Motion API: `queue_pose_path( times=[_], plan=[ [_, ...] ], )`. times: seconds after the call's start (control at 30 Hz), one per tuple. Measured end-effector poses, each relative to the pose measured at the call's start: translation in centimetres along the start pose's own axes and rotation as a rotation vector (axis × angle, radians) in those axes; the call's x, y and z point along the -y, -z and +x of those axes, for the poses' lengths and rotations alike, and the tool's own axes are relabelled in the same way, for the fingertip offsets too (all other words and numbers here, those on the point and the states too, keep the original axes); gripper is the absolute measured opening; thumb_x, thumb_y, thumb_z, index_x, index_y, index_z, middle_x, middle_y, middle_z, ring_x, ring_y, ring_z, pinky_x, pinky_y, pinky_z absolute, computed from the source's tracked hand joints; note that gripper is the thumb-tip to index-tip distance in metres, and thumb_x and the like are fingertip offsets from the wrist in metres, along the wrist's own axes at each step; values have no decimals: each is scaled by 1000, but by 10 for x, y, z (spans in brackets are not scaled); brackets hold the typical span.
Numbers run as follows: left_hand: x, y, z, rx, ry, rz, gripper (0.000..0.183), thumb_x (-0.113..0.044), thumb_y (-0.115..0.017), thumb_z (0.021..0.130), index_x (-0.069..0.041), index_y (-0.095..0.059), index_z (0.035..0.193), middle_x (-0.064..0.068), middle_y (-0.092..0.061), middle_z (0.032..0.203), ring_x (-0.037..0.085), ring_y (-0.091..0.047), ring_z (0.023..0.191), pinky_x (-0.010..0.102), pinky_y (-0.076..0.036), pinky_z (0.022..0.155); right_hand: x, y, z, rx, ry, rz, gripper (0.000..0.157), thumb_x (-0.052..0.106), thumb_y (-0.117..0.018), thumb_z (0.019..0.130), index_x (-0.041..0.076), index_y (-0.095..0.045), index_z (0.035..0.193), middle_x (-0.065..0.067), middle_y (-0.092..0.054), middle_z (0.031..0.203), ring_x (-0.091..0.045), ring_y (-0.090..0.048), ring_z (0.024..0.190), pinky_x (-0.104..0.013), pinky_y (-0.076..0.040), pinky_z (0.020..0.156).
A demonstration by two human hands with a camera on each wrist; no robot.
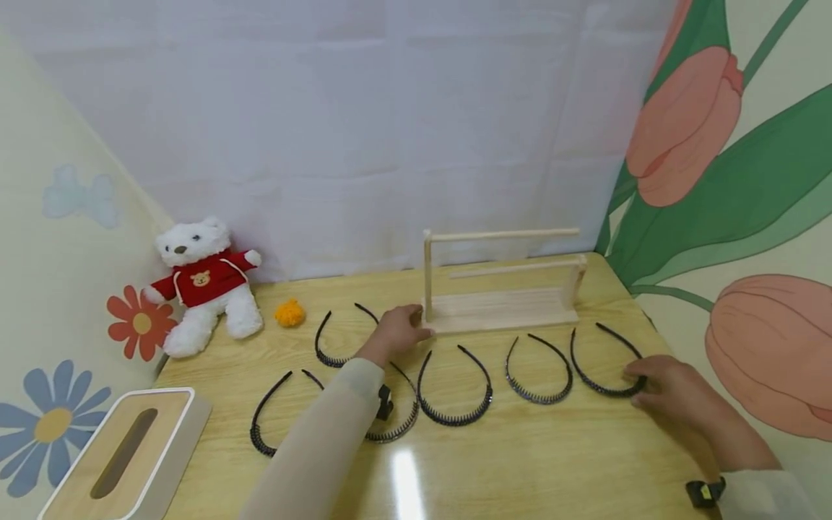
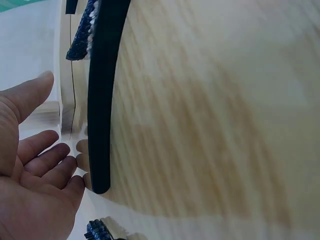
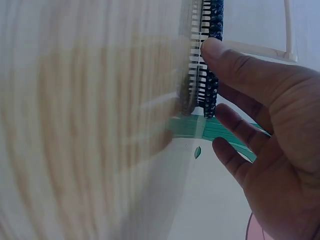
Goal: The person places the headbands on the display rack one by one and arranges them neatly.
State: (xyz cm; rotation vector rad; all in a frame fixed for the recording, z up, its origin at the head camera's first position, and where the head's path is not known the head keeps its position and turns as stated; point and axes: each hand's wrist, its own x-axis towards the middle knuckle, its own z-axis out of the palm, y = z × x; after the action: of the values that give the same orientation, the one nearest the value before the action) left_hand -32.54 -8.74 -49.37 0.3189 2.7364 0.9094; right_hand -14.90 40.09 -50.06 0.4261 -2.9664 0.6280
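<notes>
Several dark toothed headbands lie on the table. At the far right, my right hand (image 1: 672, 393) pinches a black headband (image 1: 607, 391) by its side. In the right wrist view, the thumb of the right hand (image 3: 270, 110) presses on the toothed band (image 3: 212, 65), with a finger behind it. My left hand (image 1: 396, 334) is at the left end of a pale wooden rack (image 1: 500, 310), thumb and fingers spread apart. The left wrist view shows that hand (image 2: 40, 175) with relaxed fingers and nothing held. A black headband (image 2: 102, 110) crosses in front of that camera.
A white teddy bear (image 1: 211, 282) in a red top sits at the back left, beside a small orange object (image 1: 289, 313). A tissue box (image 1: 175, 433) stands at the front left. More headbands, such as one in the middle (image 1: 455, 420), lie before the rack.
</notes>
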Motion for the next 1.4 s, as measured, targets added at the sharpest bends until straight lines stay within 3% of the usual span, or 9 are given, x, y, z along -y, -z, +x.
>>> queue_pose_path(
  times=[0.37, 0.57, 0.73, 0.9, 0.97, 1.1, 1.17, 1.23, 1.4],
  plan=[
    [3, -6, 4, -28, 11, 12, 68, -32, -79, 103, -6, -54, 160, 19, -61, 157, 42, -51, 151, 55, -41, 128, -1, 2, 3, 36, 34, -72, 31, -3, -89, 82, -2, -81, 111, -25, -76, 124, -54, -66, 120, -69, -54, 102],
    [-2, -9, 4, -58, 7, 27, 63, -30, -79, 103, -6, -58, 157, 20, -66, 151, 42, -57, 145, 55, -47, 123, -2, 1, 2, 57, 72, -139, 19, -2, -87, 83, 7, -84, 99, -19, -78, 120, -50, -68, 116, -66, -55, 101],
    [-5, -10, 4, -70, 5, 40, 62, -29, -80, 103, -7, -59, 157, 19, -68, 148, 41, -60, 143, 54, -50, 120, 0, 1, 2, 23, 58, -141, 14, 3, -87, 86, 12, -84, 96, -9, -80, 109, -42, -71, 107, -61, -59, 95],
    [-4, -11, 4, -77, 4, 58, 60, -28, -80, 103, -7, -60, 155, 19, -70, 146, 41, -61, 141, 53, -53, 116, 6, 8, 5, -34, -59, -19, 10, 9, -84, 94, 10, -85, 104, -13, -79, 107, -42, -71, 105, -60, -60, 89],
    [-3, -10, 3, -79, -3, 68, 59, -27, -79, 103, -6, -61, 155, 18, -71, 144, 41, -63, 139, 53, -54, 115, 9, 11, 6, -79, -109, 31, 13, 10, -83, 96, 8, -84, 109, -16, -78, 109, -41, -72, 103, -52, -62, 83],
    [-4, -9, 1, -74, -2, 65, 59, -27, -79, 103, -6, -59, 155, 19, -72, 143, 41, -63, 138, 53, -55, 114, 11, 18, 12, -207, -178, 133, 16, 12, -78, 102, 2, -81, 115, -17, -80, 107, -13, -71, 90, -27, -57, 68],
    [-6, -9, -1, -69, 2, 59, 60, -27, -79, 103, -6, -59, 156, 19, -71, 144, 40, -62, 139, 53, -54, 114, 11, 22, 16, -260, -217, 212, 21, 17, -74, 107, 0, -78, 119, -12, -80, 106, 2, -64, 88, -20, -53, 65],
    [-6, -9, -2, -67, 4, 57, 60, -27, -79, 103, -7, -58, 156, 19, -70, 145, 41, -62, 140, 53, -55, 114, 10, 28, 22, -294, -261, 291, 31, 25, -68, 111, -1, -75, 126, 2, -79, 102, 12, -59, 88, -15, -51, 67],
    [-6, -8, -1, -74, -2, 57, 59, -26, -79, 103, -6, -59, 156, 20, -70, 144, 42, -62, 140, 54, -54, 115, 13, 43, 44, -345, -354, 490, 53, 42, -60, 113, -1, -67, 142, 31, -65, 100, 12, -60, 93, -8, -51, 78]
  ],
)
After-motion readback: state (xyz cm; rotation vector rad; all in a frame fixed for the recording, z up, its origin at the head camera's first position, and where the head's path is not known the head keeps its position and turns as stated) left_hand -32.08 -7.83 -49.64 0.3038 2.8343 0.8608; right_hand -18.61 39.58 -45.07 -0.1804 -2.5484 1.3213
